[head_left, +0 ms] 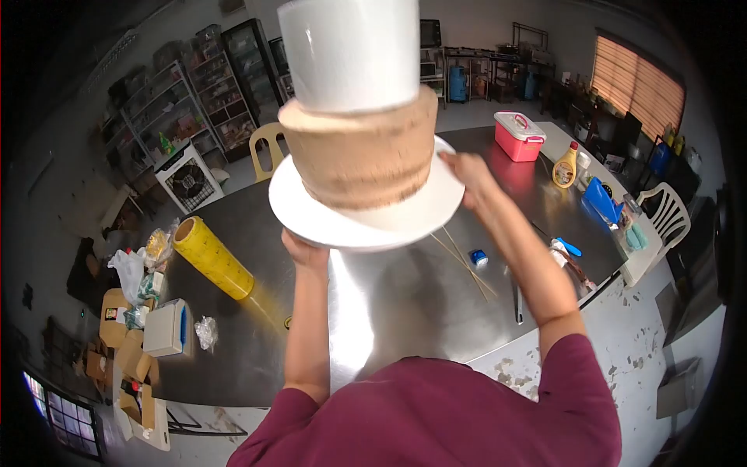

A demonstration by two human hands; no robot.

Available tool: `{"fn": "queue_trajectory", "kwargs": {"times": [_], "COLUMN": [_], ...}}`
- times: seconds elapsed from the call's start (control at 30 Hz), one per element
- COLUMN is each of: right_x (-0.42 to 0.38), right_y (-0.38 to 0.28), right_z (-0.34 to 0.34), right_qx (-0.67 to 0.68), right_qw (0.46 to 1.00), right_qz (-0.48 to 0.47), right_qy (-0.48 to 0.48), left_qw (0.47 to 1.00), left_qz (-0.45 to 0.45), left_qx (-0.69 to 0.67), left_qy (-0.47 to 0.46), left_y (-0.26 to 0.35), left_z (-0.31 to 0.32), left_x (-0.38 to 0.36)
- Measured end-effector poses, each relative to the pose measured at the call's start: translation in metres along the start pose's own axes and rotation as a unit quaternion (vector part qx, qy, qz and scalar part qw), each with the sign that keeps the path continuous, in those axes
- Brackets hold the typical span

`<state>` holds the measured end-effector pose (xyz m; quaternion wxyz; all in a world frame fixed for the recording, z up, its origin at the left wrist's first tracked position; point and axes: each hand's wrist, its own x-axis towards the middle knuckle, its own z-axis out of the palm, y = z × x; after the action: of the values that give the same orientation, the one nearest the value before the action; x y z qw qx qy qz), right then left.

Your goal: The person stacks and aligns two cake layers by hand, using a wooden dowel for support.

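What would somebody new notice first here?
First, the white cylinder stacked on a brown tier, on a white plate the left hand and right hand hold up. Next, the yellow roll lying at left on the table, and the pink box at far right.

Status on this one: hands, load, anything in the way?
Left hand under board; right hand gripping its rim. Two-tier cake on board, held above table. Sticks on table; nothing seen blocking the hands.

Upper tier [350,58] smooth, glossy; lower tier [362,159] matt, streaked; round board [299,208] smooth; tabletop [405,311] shiny metal.
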<state>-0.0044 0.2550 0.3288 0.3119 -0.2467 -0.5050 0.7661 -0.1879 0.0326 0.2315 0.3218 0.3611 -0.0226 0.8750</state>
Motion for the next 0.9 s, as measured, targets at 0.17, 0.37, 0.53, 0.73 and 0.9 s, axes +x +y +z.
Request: {"fn": "queue_trajectory", "kwargs": {"times": [0.17, 0.37, 0.53, 0.73, 0.9], "right_x": [0.003, 0.005, -0.009, -0.007, 0.008], "right_y": [0.104, 0.237, 0.297, 0.311, 0.307], "right_z": [-0.050, -0.113, -0.140, -0.140, -0.133], "right_qx": [0.032, 0.049, -0.018, -0.038, -0.081], "right_qw": [0.999, 0.996, 0.989, 0.990, 0.989], "right_qz": [0.008, 0.030, 0.096, 0.097, 0.111], "right_qy": [0.035, 0.068, 0.113, 0.092, 0.063], "left_qw": [0.983, 0.878, 0.821, 0.794, 0.724], "left_qz": [-0.061, -0.087, -0.153, -0.198, -0.308], "left_qx": [-0.078, -0.015, 0.071, 0.044, 0.213], "left_qy": [0.157, 0.470, 0.545, 0.573, 0.579], "left_y": [-0.018, -0.043, -0.052, -0.044, -0.025], "left_z": [-0.054, -0.074, -0.102, -0.113, -0.107], "left_x": [-0.072, -0.141, -0.194, -0.223, -0.216]}}
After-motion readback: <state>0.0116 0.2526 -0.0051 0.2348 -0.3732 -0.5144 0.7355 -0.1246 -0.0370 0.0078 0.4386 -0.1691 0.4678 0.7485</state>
